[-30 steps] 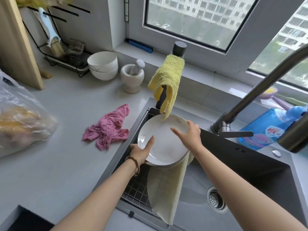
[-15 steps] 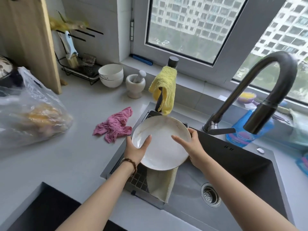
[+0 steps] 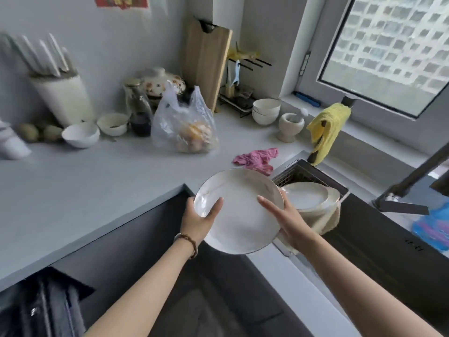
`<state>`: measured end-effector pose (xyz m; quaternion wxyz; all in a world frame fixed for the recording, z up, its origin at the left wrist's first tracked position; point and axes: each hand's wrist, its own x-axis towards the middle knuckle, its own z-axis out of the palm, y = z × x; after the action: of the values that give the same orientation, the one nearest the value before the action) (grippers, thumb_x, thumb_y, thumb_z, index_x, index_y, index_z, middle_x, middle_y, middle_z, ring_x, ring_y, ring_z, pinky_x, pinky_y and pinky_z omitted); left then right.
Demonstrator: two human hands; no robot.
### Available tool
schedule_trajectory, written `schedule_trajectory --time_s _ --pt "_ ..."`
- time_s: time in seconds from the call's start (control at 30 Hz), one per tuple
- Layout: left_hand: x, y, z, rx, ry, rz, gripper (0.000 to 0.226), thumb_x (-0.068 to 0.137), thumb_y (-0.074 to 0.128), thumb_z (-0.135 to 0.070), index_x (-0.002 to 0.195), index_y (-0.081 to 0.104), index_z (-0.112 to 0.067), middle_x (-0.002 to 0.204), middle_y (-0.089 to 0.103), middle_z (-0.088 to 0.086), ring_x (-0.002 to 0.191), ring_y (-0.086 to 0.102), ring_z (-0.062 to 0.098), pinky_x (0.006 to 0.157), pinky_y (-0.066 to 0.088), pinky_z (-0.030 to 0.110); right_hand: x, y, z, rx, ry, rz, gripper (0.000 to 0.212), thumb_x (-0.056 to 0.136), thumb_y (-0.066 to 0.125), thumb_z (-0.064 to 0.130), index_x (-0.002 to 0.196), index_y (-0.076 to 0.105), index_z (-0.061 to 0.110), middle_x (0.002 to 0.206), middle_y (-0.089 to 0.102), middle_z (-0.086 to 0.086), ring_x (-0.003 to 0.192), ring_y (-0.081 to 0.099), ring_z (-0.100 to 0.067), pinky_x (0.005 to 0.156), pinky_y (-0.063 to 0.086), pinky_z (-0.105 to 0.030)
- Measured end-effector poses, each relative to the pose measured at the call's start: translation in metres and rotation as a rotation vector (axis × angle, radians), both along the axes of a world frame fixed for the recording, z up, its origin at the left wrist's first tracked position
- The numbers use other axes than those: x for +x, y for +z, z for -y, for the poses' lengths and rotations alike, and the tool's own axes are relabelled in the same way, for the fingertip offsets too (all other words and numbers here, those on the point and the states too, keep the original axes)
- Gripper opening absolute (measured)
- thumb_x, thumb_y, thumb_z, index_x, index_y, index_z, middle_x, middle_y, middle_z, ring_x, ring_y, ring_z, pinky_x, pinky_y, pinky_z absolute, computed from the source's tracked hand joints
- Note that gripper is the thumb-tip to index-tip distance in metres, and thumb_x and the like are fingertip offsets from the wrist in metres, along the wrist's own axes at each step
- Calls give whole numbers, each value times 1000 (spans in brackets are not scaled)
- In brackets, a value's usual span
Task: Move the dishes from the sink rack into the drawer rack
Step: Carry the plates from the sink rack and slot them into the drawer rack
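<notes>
I hold a white plate [image 3: 240,210] with both hands, in the air over the counter's front corner, left of the sink. My left hand [image 3: 199,220] grips its left rim, thumb on top. My right hand [image 3: 286,217] grips the right rim, thumb on the plate's face. More white plates [image 3: 308,197] lie stacked in the sink rack [image 3: 291,173] on a beige cloth [image 3: 323,220]. A dark open drawer [image 3: 48,302] with blurred upright wires shows at the bottom left.
On the grey counter [image 3: 97,178] lie a pink rag [image 3: 255,159], a plastic bag of fruit [image 3: 187,127], white bowls [image 3: 80,135], a mortar [image 3: 290,126] and a knife block [image 3: 60,93]. A yellow cloth [image 3: 325,127] hangs by the sink; the dark faucet [image 3: 408,181] stands right.
Both hands have lifted the plate off the stack in the sink rack and carried it left. My view has swung left toward the counter and the drawer.
</notes>
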<state>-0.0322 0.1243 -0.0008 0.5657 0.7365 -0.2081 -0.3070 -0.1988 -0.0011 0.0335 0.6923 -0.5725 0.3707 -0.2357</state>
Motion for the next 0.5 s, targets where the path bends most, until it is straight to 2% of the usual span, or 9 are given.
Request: schedule_trajectory --time_s 0.07,0.17,0.2,0.3,0.33,0.43,0.5 --pt "16 5 -39 20 88 14 61 69 69 -60 107 47 -18 98 57 -8 90 56 10 66 39 21 24 5 -30 27 104 37 48 82 73 23 125 52 31 124 65 -3 110 64 -19 98 49 -45" --pt "36 15 -98 35 235 75 50 76 67 -50 102 49 -11 89 55 -5 77 52 9 60 36 20 54 7 -77 8 236 35 50 82 71 29 129 52 30 122 66 -1 111 64 -20 97 50 -44" --pt "43 15 -117 35 270 93 47 78 66 -49 101 50 -11 86 55 -6 76 52 10 60 36 20 63 7 -94 2 263 27 48 82 69 35 128 53 32 121 67 2 111 64 -17 96 51 -41" --pt "58 19 -176 54 353 97 40 83 58 -51 96 51 -14 79 52 -9 73 51 9 59 36 21 88 12 -146 1 321 -18 35 92 51 47 126 53 38 116 66 18 104 62 3 86 52 -21" --pt "64 17 -196 54 377 87 38 84 56 -52 95 51 -15 79 52 -10 72 50 8 59 35 20 96 13 -163 4 347 -26 35 95 44 50 126 53 39 118 64 20 106 61 4 87 51 -19" --pt "74 11 -264 34 438 55 37 84 55 -52 100 51 -19 91 56 -12 85 52 8 69 39 20 119 12 -223 11 417 -46 40 94 42 54 130 53 38 128 59 19 117 55 1 98 47 -25" --pt "81 4 -315 17 442 45 42 83 56 -55 109 51 -23 104 55 -14 98 50 5 82 37 21 136 9 -269 23 457 -39 32 93 51 45 124 54 38 118 65 20 107 61 3 86 51 -18"
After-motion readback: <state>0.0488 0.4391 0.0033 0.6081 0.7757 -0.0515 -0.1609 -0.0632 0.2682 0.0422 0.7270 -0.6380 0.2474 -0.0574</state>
